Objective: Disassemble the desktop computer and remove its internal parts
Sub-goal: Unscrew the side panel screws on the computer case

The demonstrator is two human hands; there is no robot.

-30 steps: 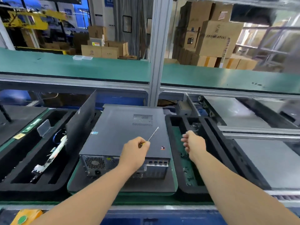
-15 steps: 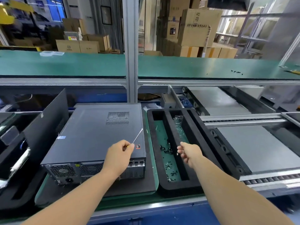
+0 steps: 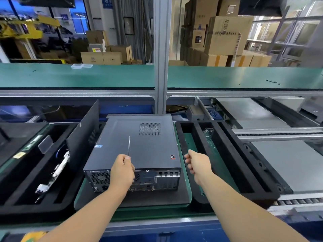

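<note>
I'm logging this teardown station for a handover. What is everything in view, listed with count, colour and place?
desktop computer: one, dark grey, lying closed on a dark pad at centre, rear ports toward the person
loose side panel: one, dark grey, standing tilted left of the computer
left foam tray: one, black, holds a white cabled part
right foam tray: one, black, slotted, right of the computer
green shelf: one, behind the metal post
cardboard boxes: many, brown, stacked in the background
thin tool: one, silver, pointing away over the computer
left hand: in a grip on the tool
right hand: fingers curled; contents unclear
</note>
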